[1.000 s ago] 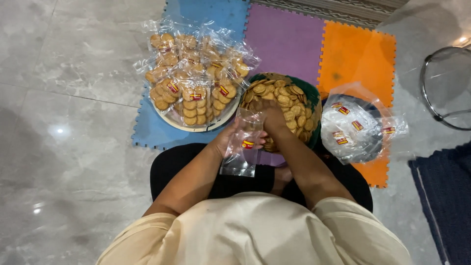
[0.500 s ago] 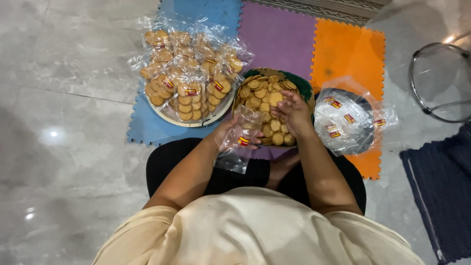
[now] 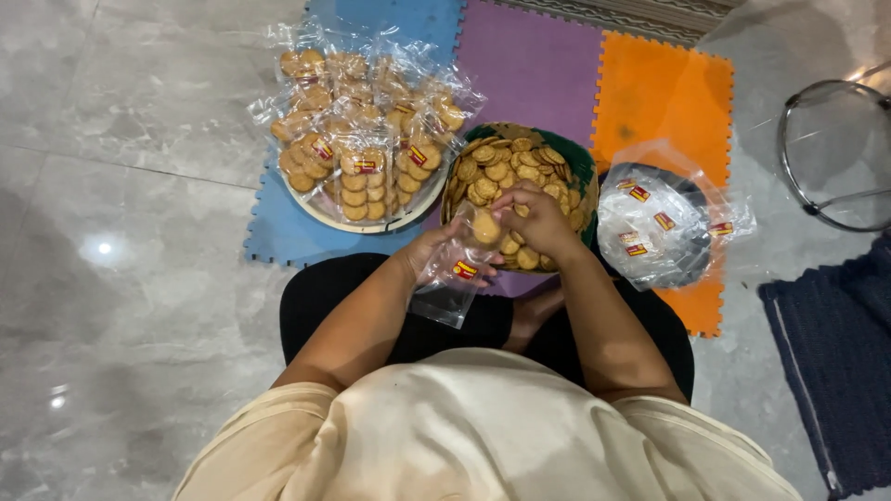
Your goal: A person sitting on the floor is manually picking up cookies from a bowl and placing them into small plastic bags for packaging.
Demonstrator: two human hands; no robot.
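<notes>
1 biscuit (image 3: 485, 227) sits pinched in the right hand (image 3: 536, 221) at the mouth of the clear bag (image 3: 455, 274), which the left hand (image 3: 429, 255) grips; a slack mouth could let it slip out and crack.

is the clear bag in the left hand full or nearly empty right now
Nearly empty. The clear bag in the left hand hangs flat and see-through, while the right hand holds one cookie at its mouth.

Basket (image 3: 583, 172) of biscuits centre on mat (image 3: 543, 74); tray (image 3: 390, 223) of filled bags left; empty bags (image 3: 664, 232) right.
</notes>
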